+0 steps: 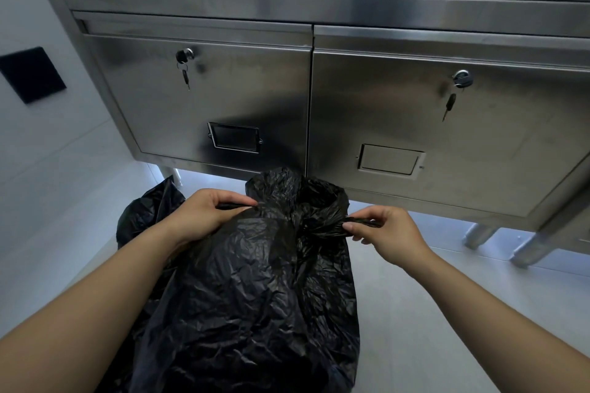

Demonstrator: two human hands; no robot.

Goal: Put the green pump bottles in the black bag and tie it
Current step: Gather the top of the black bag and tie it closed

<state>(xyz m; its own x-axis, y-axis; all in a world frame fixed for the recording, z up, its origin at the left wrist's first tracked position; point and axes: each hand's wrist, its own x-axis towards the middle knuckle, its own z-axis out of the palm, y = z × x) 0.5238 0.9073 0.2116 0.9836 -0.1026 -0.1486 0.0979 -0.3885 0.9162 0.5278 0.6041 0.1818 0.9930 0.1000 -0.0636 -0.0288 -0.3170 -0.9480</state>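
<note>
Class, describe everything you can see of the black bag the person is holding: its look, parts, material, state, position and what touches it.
The black bag looks like thin, crinkled, glossy plastic. It stands bulging on the pale floor before a steel cabinet, its contents hidden. Its mouth is gathered near the top, not yet knotted, with two twisted strips pulled sideways: the left hand pinches one, the right hand the other. More black plastic lies behind the left forearm.
</note>
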